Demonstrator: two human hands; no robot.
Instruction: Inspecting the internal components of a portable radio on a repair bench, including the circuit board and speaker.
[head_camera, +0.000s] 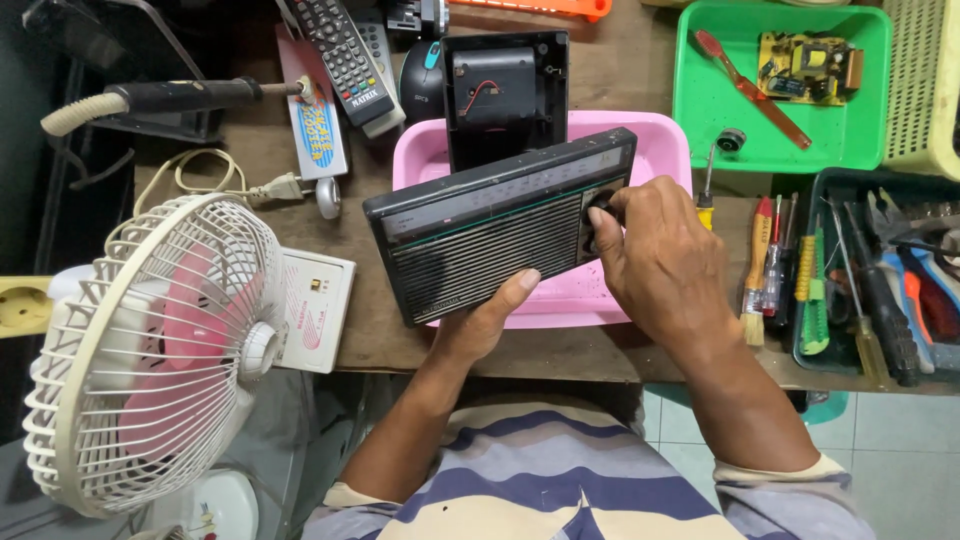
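Black radio (500, 225) at frame centre, tilted, front grille up, held over pink tray (660, 140). Left hand (485, 320) at 6 o'clock of radio, under its lower edge, thumb pressed on the grille, other fingers hidden behind the case, gripping radio. Right hand (660, 260) at 3 o'clock of radio, fingertips (605, 215) pinched round black knob (603, 203) on the radio's right end, curled tight on it.

Black back cover (505, 90) at 12 o'clock of radio, standing in the pink tray, red wire visible inside. Wooden table (380, 320) beneath everything. Remote controls (345, 55) at 11 o'clock, computer mouse (420, 75) just beside them. Soldering iron (170, 98) at 10 o'clock, well apart from the hands. Small fan (150, 350) with pink blades and white grille at 8 o'clock, white box (318, 305) between fan and radio. Cream cable with plug (280, 187) at 9 o'clock.

Green tray (860, 140) at 1 o'clock, holding circuit board (808, 65) and red toothbrush (750, 88). Screwdriver with yellow handle (707, 190) just beside right hand at 2 o'clock. Dark tool tray (880, 285) at 3 o'clock, full of screwdrivers, pliers, brush; exact count impossible to tell. Striped shirt (520, 490) at 6 o'clock, bottom of frame.
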